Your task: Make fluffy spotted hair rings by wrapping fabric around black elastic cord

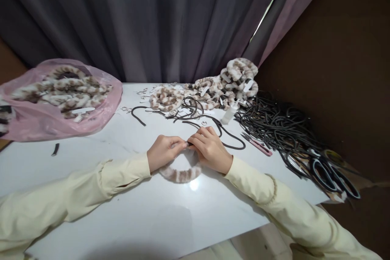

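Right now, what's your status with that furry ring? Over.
Left fingers and right fingers closed at far side of furry ring. Near side uncovered, striped brown and white. Loose black cord just beyond right fingers; nothing visibly blocking.

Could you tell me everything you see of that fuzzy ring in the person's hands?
The fuzzy ring looks plush, off-white with brownish bands, and curves in a loop over the white table. Its near side is bare to view; the left hand and right hand pinch its far side, hiding whether the loop is closed there.
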Demonstrator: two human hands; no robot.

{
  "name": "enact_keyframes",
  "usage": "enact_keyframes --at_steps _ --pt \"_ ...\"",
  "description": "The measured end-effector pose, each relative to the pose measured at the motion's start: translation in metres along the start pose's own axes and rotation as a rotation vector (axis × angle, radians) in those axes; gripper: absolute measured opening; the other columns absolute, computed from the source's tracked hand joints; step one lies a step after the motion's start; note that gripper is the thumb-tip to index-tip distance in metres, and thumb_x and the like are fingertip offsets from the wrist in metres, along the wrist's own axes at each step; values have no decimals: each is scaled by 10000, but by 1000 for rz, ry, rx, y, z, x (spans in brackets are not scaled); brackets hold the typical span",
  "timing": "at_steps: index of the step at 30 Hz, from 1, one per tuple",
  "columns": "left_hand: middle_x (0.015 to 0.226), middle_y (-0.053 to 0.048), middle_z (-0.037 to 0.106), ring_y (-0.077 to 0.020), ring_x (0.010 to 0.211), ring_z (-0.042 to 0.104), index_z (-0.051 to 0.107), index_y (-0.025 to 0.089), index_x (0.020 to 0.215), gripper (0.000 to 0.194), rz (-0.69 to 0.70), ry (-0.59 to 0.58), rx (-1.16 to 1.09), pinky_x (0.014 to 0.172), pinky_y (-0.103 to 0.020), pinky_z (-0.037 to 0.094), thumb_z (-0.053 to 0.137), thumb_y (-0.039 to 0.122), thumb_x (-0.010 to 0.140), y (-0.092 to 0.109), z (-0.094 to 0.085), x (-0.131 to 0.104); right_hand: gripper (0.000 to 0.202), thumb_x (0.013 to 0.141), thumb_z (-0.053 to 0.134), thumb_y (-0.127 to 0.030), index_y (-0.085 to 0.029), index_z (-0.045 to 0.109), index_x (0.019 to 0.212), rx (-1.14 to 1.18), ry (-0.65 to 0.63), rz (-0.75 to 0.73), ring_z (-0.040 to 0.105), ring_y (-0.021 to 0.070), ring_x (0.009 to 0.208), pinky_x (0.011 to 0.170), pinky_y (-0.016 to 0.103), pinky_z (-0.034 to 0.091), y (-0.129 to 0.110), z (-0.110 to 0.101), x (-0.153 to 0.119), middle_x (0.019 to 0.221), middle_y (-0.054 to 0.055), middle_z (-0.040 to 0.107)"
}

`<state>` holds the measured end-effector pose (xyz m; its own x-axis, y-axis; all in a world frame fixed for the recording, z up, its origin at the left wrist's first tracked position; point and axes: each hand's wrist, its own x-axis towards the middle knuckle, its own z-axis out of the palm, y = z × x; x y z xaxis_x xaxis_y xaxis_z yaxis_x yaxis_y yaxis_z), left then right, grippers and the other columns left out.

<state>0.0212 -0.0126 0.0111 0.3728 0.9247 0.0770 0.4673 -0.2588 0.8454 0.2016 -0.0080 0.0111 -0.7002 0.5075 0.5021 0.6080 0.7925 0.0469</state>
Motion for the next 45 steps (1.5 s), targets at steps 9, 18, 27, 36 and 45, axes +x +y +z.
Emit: enact_keyframes --at_steps 9,18,27,36,45 --pt "414 63 392 -48 383 298 515 133 548 283 -189 -172 -303 390 -182 222 574 346 725 2 -5 6 110 865 462 -169 -126 561 881 36 -42 32 433 195 769 676 340 286 0 2 0 754 62 605" --pt "402 87 282 -10 316 206 384 154 487 336 -424 -257 -642 342 -187 96 604 275 710 0 -11 13 388 812 574 -193 -106 428 1161 221 -225 180 464 212 846 741 327 347 6 -11 3 881 70 619" --pt "445 111 211 5 368 121 445 126 559 247 -559 -266 -751 337 -132 60 647 211 672 1 -19 18 385 699 495 -60 -154 415 1064 379 -146 251 545 217 899 797 347 383 6 -8 2 963 89 616" --pt "456 114 176 5 364 86 464 122 588 208 -631 -344 -882 309 -99 53 643 176 678 -7 -26 24 268 757 430 -48 -181 392 987 556 -41 247 576 169 819 713 287 429 6 -12 2 915 64 605" --pt "380 106 227 8 343 123 609 79 669 208 -419 -286 -810 315 -115 88 698 265 641 -7 -23 16 178 791 473 -76 -186 469 931 434 124 264 547 169 792 734 304 432 5 -14 1 868 48 620"
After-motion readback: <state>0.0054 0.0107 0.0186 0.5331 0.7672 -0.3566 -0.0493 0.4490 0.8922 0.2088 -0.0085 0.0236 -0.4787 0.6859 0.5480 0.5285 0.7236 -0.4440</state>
